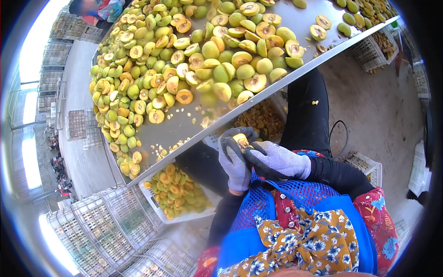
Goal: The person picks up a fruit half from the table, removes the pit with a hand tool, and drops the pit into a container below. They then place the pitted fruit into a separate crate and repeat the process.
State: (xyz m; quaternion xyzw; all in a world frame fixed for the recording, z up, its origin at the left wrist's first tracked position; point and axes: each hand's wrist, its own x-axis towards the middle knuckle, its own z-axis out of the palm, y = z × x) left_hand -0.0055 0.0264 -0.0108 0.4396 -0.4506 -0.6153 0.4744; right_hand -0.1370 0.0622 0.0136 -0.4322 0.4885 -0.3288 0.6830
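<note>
My left hand (236, 159), in a lavender glove with a dark coating, has its fingers curled around an apricot half (241, 140) with its cut side showing. My right hand (280, 159), gloved alike, meets it from the right, and its fingertips press at the fruit's edge. Some of the fingers hide one another. Both hands are above my lap, just off the edge of a metal table (203, 136). Many green-yellow apricots (157, 60), mostly halved, are heaped on that table. Loose pits lie along its near side.
Below the table edge stand a white crate of apricot halves (177, 191) and a container of brownish pieces (262, 119). Stacked crates (108, 226) fill the lower left. Another crate (376, 51) is at upper right. Across the table, a person's sleeve (110, 10) shows.
</note>
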